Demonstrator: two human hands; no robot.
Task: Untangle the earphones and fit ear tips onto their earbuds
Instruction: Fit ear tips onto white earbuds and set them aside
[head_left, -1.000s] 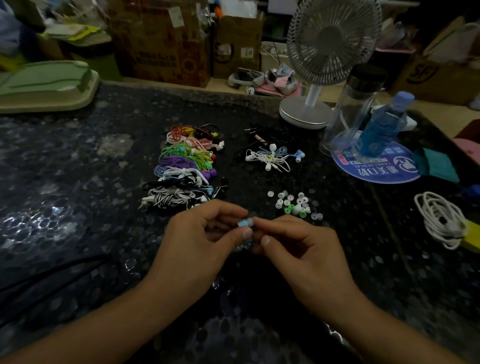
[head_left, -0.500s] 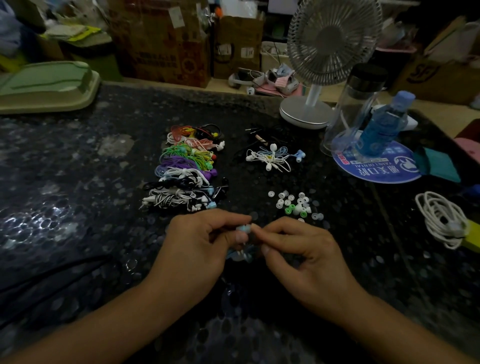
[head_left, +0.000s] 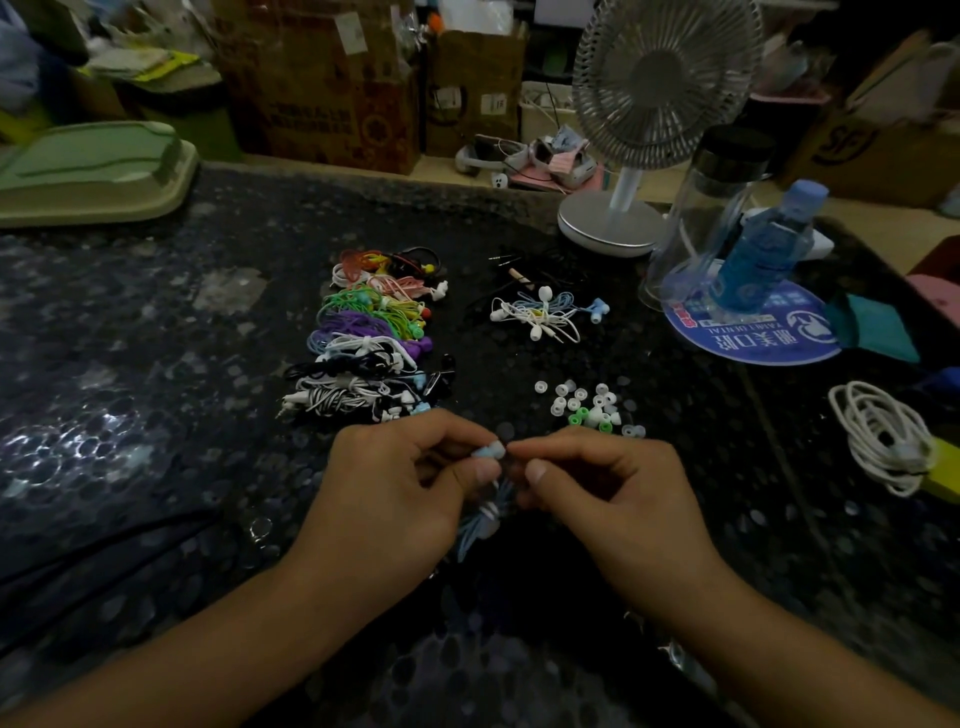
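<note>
Here, over a dark speckled tabletop (head_left: 156, 415), we hold a small light-blue earbud (head_left: 489, 449) between our two hands. Our left hand (head_left: 395, 493) pinches the earbud with thumb and curled forefinger, while our right hand (head_left: 613, 493) meets it at the tip, fingers curled narrow and thumb and forefinger pressed together; whether a tip sits between them we cannot tell. The earbud's bundled light-blue cord (head_left: 480, 525) hangs below, between our palms. Just beyond our right hand lies a scatter of small white and green silicone ear tips (head_left: 584, 405). Beyond our left hand, a row of coiled earphones in many colours (head_left: 371, 338) runs away from us, and a loose tangle of white and blue earphones (head_left: 543, 314) lies to its right. Farther back stand a white desk fan (head_left: 649, 130), a clear jar with a black lid (head_left: 711, 208) and a blue plastic bottle (head_left: 763, 249); a coiled white cable (head_left: 883, 436) rests at far right.
</note>
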